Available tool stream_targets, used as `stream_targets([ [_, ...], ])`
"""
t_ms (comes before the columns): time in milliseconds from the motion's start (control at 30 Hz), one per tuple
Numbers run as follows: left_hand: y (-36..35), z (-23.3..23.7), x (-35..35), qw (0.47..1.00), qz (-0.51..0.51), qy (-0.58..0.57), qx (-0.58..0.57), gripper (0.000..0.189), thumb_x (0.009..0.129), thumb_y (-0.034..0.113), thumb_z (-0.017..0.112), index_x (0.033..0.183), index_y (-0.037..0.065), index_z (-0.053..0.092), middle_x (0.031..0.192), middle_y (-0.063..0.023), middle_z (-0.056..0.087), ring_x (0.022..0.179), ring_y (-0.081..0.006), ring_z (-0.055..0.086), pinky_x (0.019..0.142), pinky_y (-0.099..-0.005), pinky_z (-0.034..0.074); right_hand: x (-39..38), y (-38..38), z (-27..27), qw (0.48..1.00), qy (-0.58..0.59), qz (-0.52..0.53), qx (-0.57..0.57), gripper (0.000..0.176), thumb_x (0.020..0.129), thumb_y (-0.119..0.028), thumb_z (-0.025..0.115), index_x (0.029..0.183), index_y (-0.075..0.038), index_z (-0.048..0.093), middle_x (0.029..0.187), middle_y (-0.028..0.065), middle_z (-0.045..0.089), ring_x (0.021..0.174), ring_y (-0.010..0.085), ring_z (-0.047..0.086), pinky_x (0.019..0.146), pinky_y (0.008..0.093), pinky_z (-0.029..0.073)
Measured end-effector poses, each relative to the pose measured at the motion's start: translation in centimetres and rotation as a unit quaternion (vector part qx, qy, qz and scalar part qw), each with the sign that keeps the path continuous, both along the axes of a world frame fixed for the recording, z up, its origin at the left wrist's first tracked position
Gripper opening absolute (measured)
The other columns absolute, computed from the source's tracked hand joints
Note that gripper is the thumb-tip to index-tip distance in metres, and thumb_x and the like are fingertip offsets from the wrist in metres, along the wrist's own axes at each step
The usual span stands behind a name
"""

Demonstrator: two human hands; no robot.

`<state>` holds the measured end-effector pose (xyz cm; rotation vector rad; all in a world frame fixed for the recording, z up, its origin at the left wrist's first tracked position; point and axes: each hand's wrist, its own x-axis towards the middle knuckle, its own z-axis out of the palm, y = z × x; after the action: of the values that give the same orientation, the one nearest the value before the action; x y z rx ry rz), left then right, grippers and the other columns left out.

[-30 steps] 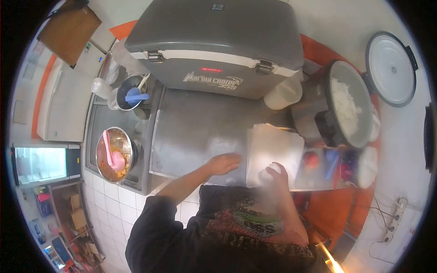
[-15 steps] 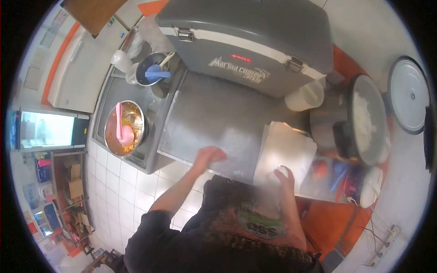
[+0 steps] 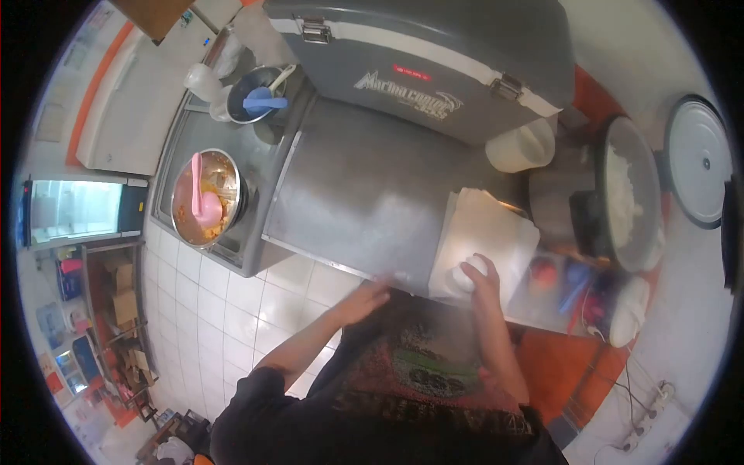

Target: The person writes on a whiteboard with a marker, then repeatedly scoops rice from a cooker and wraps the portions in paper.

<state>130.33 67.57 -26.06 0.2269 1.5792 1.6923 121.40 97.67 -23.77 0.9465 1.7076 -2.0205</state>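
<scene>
My right hand (image 3: 487, 280) is closed around a white rounded object (image 3: 470, 273), low over a stack of pale paper sheets (image 3: 484, 225). Whether it is a small bowl or a solid ball I cannot make out. Nothing shows in my left hand (image 3: 364, 301), whose fingers stretch out, slightly blurred, by the front edge of the grey metal counter (image 3: 349, 194). To the right of the paper stands a large pot (image 3: 562, 209) of white rice (image 3: 620, 201).
A grey cooler box (image 3: 434, 62) stands at the back, beside a white tub (image 3: 521, 147). At left are a steel bowl (image 3: 180, 209) of food with a pink ladle (image 3: 205, 208) and a dark pan (image 3: 244, 89) with a blue ladle (image 3: 260, 101). A round lid (image 3: 701, 163) is at far right.
My left hand has drawn back from over the counter to its front edge. My right hand has moved slightly up and left over the paper with the white object.
</scene>
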Motion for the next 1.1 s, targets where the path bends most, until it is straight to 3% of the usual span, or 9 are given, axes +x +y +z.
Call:
stream_targets([
  [233,1.4,1.6,-5.6,0.905,0.168,0.324,-0.218,0.088,0.082,0.02,0.081,0.152,0.003,0.03,0.141,-0.0196,0.047,0.119,-0.0362,0.057,0.106,-0.0418,0.044,-3.6,-7.7,-1.9,0.986,-0.037,0.119,-0.114,0.068,0.082,-0.015,0.077,0.138,0.0,0.041,0.121,0.0158,0.057,0.111,0.027,0.059,0.091,0.039,0.052],
  [400,1.8,-2.4,-10.4,0.906,0.402,0.027,-0.132,0.085,0.079,0.018,0.082,0.146,0.0,0.033,0.133,-0.0183,0.053,0.117,-0.0278,0.059,0.095,-0.0373,0.052,-6.0,-13.8,-2.9,0.966,-0.003,0.162,-0.202,0.082,0.087,-0.019,0.068,0.155,-0.004,0.025,0.134,0.0181,0.054,0.129,0.0291,0.05,0.108,0.0386,0.039],
  [533,-4.0,-5.0,-16.4,0.867,0.493,-0.033,-0.065,0.074,0.078,0.013,0.079,0.14,0.0,0.04,0.122,-0.0158,0.061,0.108,-0.0255,0.062,0.09,-0.0388,0.051,-6.5,-10.1,1.9,0.963,0.072,0.259,0.023,0.079,0.087,-0.02,0.068,0.156,-0.008,0.031,0.156,0.0233,0.037,0.14,0.0296,0.041,0.112,0.0369,0.034],
  [667,-9.1,-8.4,-25.8,0.782,0.545,0.143,-0.264,0.072,0.079,0.016,0.077,0.139,-0.002,0.041,0.126,-0.017,0.058,0.112,-0.0287,0.058,0.094,-0.0413,0.047,-3.1,1.7,-3.9,0.948,0.177,-0.033,0.262,0.024,0.089,-0.007,0.062,0.111,0.0,0.067,0.105,0.0101,0.07,0.097,0.0213,0.065,0.09,0.0333,0.05],
  [767,-14.3,-19.0,-34.1,0.682,0.605,0.352,-0.212,0.078,0.079,0.024,0.08,0.139,-0.004,0.038,0.132,-0.0213,0.054,0.118,-0.0339,0.055,0.099,-0.0431,0.045,2.2,16.4,-12.6,0.869,0.185,-0.204,0.411,0.029,0.083,-0.003,0.064,0.111,0.003,0.064,0.102,0.0132,0.066,0.096,0.024,0.063,0.086,0.0374,0.051],
  [900,-13.5,-14.1,-35.7,0.549,0.498,0.325,-0.587,0.088,0.085,0.055,0.07,0.138,-0.009,0.039,0.13,-0.0305,0.053,0.12,-0.0455,0.053,0.102,-0.0538,0.042,7.8,24.9,-10.5,0.654,-0.049,-0.161,0.737,0.052,0.075,-0.011,0.073,0.121,0.003,0.057,0.114,0.0184,0.063,0.1,0.0345,0.064,0.088,0.0463,0.051],
  [933,-14.5,-16.0,-36.9,0.497,0.436,0.279,-0.697,0.082,0.086,0.066,0.062,0.124,-0.006,0.053,0.118,-0.0268,0.062,0.107,-0.0438,0.062,0.091,-0.0523,0.05,6.5,23.1,-6.2,0.662,-0.216,-0.14,0.704,0.071,0.07,-0.025,0.081,0.129,0.0,0.051,0.122,0.0199,0.061,0.106,0.039,0.063,0.094,0.0491,0.05],
  [1000,-16.3,-18.6,-36.8,0.579,0.406,0.285,-0.647,0.069,0.091,0.068,0.054,0.099,0.001,0.066,0.091,-0.0165,0.07,0.075,-0.0365,0.069,0.064,-0.0474,0.056,7.8,26.5,-9.2,0.661,-0.244,-0.124,0.699,0.072,0.07,-0.028,0.08,0.132,-0.005,0.051,0.122,0.0166,0.062,0.11,0.0366,0.063,0.093,0.0494,0.052],
  [1100,-13.0,-15.9,-33.8,0.512,0.485,0.288,-0.648,0.065,0.09,0.054,0.065,0.119,-0.004,0.059,0.114,-0.0232,0.063,0.101,-0.0413,0.064,0.087,-0.0502,0.051,8.0,29.3,-11.6,0.718,-0.21,-0.151,0.646,0.055,0.069,-0.017,0.078,0.117,-0.007,0.054,0.12,0.017,0.06,0.115,0.0367,0.058,0.094,0.0513,0.048],
])
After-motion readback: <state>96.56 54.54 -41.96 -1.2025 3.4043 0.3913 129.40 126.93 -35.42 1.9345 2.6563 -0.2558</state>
